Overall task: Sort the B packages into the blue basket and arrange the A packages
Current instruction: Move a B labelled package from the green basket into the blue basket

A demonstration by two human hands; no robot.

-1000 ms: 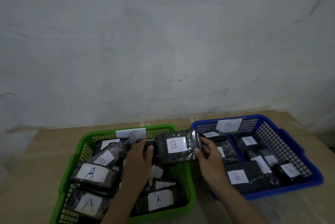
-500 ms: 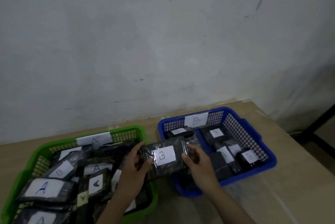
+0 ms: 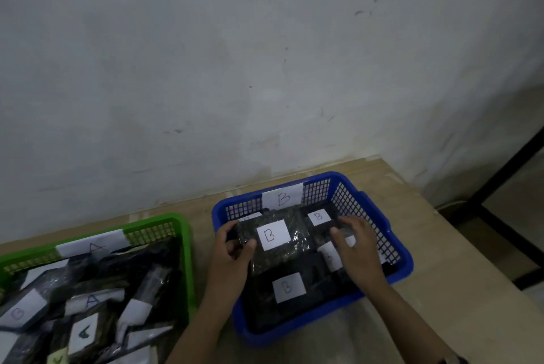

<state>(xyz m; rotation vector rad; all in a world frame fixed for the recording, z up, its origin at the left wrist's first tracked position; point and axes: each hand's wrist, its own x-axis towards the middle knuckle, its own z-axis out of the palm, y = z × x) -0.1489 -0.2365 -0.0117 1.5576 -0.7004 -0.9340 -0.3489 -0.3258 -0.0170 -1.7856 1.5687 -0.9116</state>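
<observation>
B package in hand (image 3: pixel 275 238): dark, plastic-wrapped, white label up with a handwritten B; held over the middle of the blue basket (image 3: pixel 396 238), resting on or just above the packages already inside — cannot tell which.
Left hand (image 3: pixel 232 251): closed on the package's edge at its 9 o'clock, thumb on top near the label, fingers curled at the far corner.
Right hand (image 3: pixel 357 241): half open, fingers spread, holding nothing visible; lies at 3 o'clock of the held package, over other B packages by the basket's right wall; whether touching them cannot be told.
Blue basket contents: B package at the front (image 3: pixel 288 287) toward 6 o'clock, another at the back (image 3: pixel 319 216) toward 1 o'clock, a paper B tag (image 3: pixel 282 197) on the far wall at 12 o'clock.
Green basket (image 3: pixel 185 249): at 9 o'clock of the blue one, close by; paper A tag (image 3: pixel 94 243) on its far wall; jumbled A packages (image 3: pixel 92 300) inside, plus at least one stray B package (image 3: pixel 20 309) at its left edge.
Step in hand: likely the placing of one B package, almost done.
Next move: probably letting go with the left hand, perhaps clearing room with the right so the package lies flat, then back to 9 o'clock for the stray B.
Still left: A packages not yet arranged.
</observation>
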